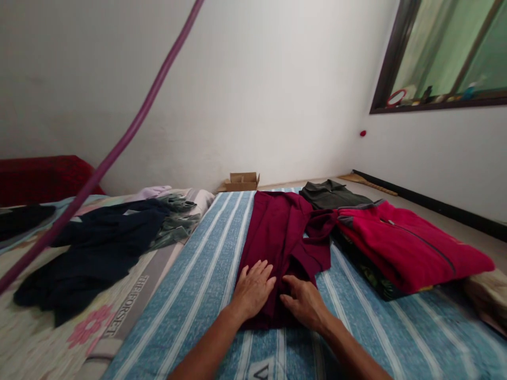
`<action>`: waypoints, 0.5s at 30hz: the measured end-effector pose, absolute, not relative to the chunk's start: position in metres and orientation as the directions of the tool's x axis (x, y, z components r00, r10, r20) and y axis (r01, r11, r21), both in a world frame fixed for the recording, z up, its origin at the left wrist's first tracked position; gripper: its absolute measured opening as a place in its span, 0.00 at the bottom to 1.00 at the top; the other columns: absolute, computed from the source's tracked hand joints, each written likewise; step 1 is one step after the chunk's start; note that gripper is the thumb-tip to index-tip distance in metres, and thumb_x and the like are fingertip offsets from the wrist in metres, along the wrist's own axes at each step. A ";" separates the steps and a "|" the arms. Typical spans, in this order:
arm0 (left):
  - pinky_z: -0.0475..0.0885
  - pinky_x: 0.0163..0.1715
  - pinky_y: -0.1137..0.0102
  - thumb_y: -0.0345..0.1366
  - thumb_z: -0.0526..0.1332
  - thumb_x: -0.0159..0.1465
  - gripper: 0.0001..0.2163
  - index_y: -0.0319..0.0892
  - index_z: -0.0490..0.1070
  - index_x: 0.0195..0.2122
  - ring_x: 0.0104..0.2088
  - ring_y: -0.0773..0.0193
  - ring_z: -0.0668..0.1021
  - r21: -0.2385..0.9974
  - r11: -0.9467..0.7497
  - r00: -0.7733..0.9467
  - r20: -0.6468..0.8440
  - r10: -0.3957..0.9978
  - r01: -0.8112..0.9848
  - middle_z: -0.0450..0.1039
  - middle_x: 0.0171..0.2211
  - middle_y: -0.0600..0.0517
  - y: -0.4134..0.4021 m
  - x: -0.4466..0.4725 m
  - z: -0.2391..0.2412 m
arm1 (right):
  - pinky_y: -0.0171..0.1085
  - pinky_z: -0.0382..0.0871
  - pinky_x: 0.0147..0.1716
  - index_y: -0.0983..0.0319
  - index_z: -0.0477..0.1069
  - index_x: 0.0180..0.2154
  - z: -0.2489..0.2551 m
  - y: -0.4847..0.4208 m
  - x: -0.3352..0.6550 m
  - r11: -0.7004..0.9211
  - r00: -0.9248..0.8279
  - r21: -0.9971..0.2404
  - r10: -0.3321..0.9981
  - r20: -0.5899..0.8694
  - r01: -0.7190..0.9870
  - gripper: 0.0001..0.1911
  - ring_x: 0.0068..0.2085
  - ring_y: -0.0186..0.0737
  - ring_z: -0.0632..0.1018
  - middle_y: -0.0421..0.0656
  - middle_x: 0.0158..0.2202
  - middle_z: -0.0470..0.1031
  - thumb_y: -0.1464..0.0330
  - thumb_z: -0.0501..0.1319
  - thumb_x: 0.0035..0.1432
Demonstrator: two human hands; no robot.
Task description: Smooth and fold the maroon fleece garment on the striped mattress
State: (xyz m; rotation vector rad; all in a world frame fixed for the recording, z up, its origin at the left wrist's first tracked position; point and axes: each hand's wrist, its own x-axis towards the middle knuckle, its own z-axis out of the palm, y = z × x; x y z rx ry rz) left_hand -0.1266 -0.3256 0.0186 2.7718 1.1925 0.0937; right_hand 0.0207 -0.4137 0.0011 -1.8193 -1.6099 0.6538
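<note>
A maroon garment (pixel 273 227), its left side folded over lengthwise, lies in front of me on a blue striped sheet (pixel 206 253). My left hand (pixel 255 287) rests flat on the garment's near left part, fingers stretched out. On the near right part is my right hand (pixel 304 301), with thumb and forefinger apart and the other fingers partly hidden. Between the two hands runs a crease in the cloth. What looks like a sleeve spreads out to the right of the body, with some loose folds.
At right, a red zipped jacket (pixel 412 243) tops a folded pile, with a dark grey garment (pixel 335 194) behind it. Dark navy clothing (pixel 114 243) lies on the left bedding. A purple pole (pixel 134 126) slants across the left. Against the wall sits a cardboard box (pixel 242 182).
</note>
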 end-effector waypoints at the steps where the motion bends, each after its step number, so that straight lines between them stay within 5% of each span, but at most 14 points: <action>1: 0.51 0.58 0.53 0.41 0.44 0.66 0.21 0.43 0.60 0.58 0.61 0.56 0.58 0.150 -0.675 0.686 -0.027 0.727 0.722 0.57 0.60 0.46 -0.324 -0.126 0.023 | 0.32 0.59 0.28 0.61 0.68 0.49 0.001 -0.414 0.021 -0.070 0.143 -0.737 0.989 0.036 0.672 0.22 0.30 0.38 0.75 0.42 0.28 0.76 0.66 0.56 0.51; 4: 0.53 0.57 0.53 0.42 0.46 0.64 0.22 0.41 0.59 0.57 0.60 0.55 0.60 0.181 -0.665 0.683 -0.063 0.728 0.725 0.60 0.59 0.44 -0.316 -0.120 0.036 | 0.32 0.58 0.27 0.60 0.68 0.49 0.002 -0.414 0.020 -0.069 0.144 -0.768 0.989 0.030 0.636 0.22 0.28 0.38 0.74 0.41 0.27 0.75 0.67 0.56 0.50; 9: 0.63 0.51 0.63 0.38 0.49 0.63 0.17 0.38 0.66 0.49 0.50 0.57 0.70 0.182 -0.726 0.724 0.091 0.684 0.663 0.70 0.49 0.43 -0.291 -0.077 0.051 | 0.32 0.57 0.25 0.60 0.69 0.48 0.000 -0.411 0.020 -0.093 0.140 -0.809 0.990 -0.014 0.580 0.22 0.27 0.37 0.73 0.40 0.27 0.75 0.67 0.57 0.48; 15: 0.66 0.47 0.62 0.35 0.52 0.61 0.12 0.38 0.66 0.44 0.46 0.54 0.71 0.123 -0.728 0.711 0.158 0.686 0.675 0.69 0.44 0.43 -0.242 0.031 0.059 | 0.32 0.59 0.24 0.58 0.69 0.48 -0.008 -0.399 0.026 -0.187 0.114 -0.855 0.982 -0.150 0.484 0.26 0.27 0.39 0.74 0.38 0.23 0.74 0.70 0.63 0.43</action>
